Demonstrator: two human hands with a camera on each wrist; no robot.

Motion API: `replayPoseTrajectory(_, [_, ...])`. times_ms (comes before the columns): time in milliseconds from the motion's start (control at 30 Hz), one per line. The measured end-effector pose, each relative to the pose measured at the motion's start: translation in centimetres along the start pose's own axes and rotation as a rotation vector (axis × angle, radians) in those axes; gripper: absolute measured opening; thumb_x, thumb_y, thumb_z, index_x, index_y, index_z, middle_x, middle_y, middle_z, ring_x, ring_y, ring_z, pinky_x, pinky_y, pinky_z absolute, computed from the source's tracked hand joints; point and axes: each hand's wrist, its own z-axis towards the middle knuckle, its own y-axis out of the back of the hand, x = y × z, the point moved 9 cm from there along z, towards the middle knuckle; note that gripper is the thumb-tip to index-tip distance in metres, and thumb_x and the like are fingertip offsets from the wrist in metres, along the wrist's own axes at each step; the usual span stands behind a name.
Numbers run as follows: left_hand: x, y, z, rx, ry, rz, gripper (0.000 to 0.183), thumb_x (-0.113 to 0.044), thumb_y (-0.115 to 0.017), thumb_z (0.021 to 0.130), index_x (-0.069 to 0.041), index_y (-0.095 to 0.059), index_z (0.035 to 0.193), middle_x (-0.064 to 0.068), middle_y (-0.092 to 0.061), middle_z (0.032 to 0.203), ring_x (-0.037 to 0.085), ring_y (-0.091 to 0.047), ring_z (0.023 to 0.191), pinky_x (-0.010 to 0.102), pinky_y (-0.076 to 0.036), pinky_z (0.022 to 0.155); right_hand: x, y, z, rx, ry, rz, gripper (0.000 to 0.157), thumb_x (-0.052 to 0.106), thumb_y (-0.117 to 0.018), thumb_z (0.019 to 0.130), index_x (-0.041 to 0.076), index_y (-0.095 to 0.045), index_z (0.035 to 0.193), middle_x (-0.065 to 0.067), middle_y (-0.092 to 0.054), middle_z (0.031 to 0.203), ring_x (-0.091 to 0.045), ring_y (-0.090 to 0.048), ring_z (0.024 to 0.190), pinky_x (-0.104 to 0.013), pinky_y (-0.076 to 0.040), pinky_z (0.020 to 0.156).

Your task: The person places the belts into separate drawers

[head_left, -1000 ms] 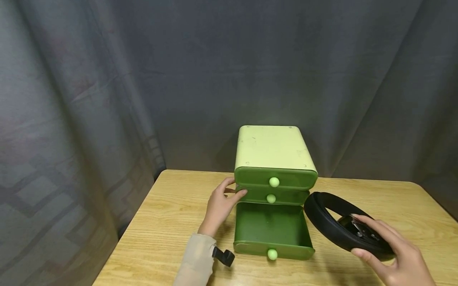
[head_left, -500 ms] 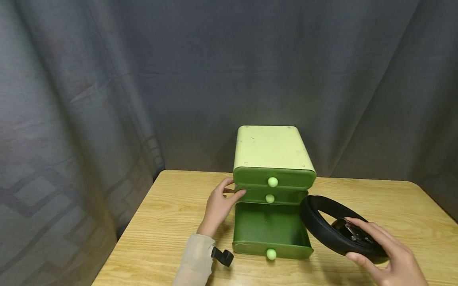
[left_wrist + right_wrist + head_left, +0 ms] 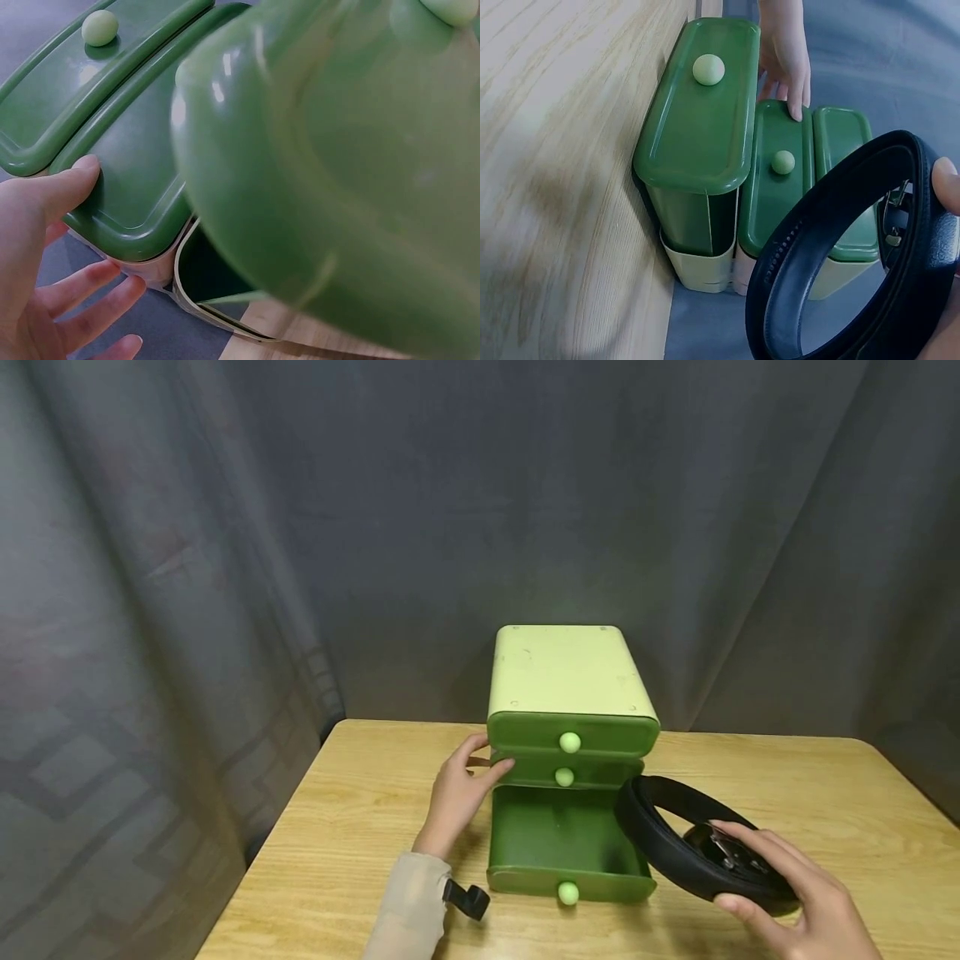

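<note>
A three-drawer cabinet (image 3: 566, 670) with a cream top and green fronts stands on the table. Its bottom drawer (image 3: 521, 882) is pulled out, and the part of its inside that shows is bare. At the cabinet's left front corner, my left hand (image 3: 453, 797) has its thumb on the middle drawer's front (image 3: 146, 176) and its other fingers along the side. My right hand (image 3: 813, 897) holds a coiled black belt (image 3: 666, 853) between thumb and fingers, its metal buckle (image 3: 894, 225) inside the loop. The coil's left end overlaps the bottom drawer's right wall in the head view.
Light green ball knobs (image 3: 568, 893) stick out from the drawer fronts. The wooden table (image 3: 360, 810) extends on both sides of the cabinet. Grey curtains (image 3: 450, 527) hang behind and to the left. A black strap piece (image 3: 467, 899) juts from the left wrist.
My right hand has brought the belt leftward and slightly down, so it now overlaps the bottom drawer's right side. My left hand keeps its place on the cabinet.
</note>
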Motion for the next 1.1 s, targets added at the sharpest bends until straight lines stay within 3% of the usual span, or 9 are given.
replayPoseTrajectory(367, [0.2,-0.2,0.1,0.004,-0.015,-0.016,0.051,-0.049,-0.074,0.086,-0.028,-0.062,0.13,-0.008,-0.062,0.127,0.018,-0.062,0.106,0.049,-0.047,0.094,-2.0,-0.4,-0.8,0.031,-0.127,-0.105,0.073,0.01,-0.093,0.065,0.022,-0.065,0.131,0.029,-0.052,0.119,0.017,-0.042,0.107,-0.002,-0.032,0.078])
replayPoseTrajectory(833, [0.3,-0.1,0.2,0.002,-0.012,-0.003,0.052,-0.05,-0.074,0.086,-0.029,-0.061,0.131,-0.01,-0.061,0.128,0.017,-0.062,0.105,0.045,-0.046,0.094,-1.3,-1.1,-0.8,0.035,-0.102,-0.103,0.074,0.01,-0.094,0.062,0.022,-0.066,0.129,0.023,-0.058,0.114,0.01,-0.052,0.097,-0.002,-0.036,0.075])
replayPoseTrajectory(1100, [0.4,-0.2,0.2,0.002,-0.015,-0.004,0.051,-0.05,-0.074,0.086,-0.029,-0.061,0.131,-0.01,-0.061,0.128,0.017,-0.062,0.106,0.047,-0.046,0.095,-0.3,-1.6,-0.5,0.037,-0.042,-0.062,0.077,0.007,-0.094,0.059,0.019,-0.066,0.13,0.02,-0.06,0.116,0.011,-0.05,0.103,-0.002,-0.034,0.082])
